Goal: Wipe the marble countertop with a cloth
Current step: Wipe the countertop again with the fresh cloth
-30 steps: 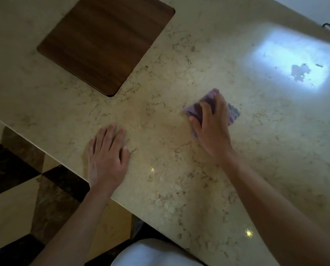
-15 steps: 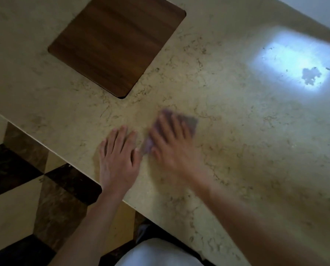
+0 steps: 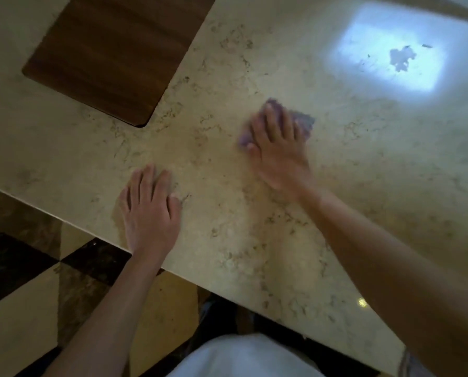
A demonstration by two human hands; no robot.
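Note:
A beige veined marble countertop [image 3: 363,170] fills most of the view. My right hand [image 3: 277,148] lies flat on a small purple cloth [image 3: 303,122] near the middle of the counter, pressing it to the stone; the cloth peeks out past my fingers on the far and right sides. The hand is a little blurred. My left hand [image 3: 150,210] rests palm down on the bare marble close to the counter's near edge, fingers slightly apart, holding nothing.
A dark wooden board [image 3: 118,53] lies at the far left of the counter. A bright window reflection [image 3: 390,47] shines at the far right. Beyond the near edge is a checkered dark and cream floor [image 3: 23,295].
My right hand has swept the cloth from beside my left hand back to the right and farther away. My left hand has stayed planted.

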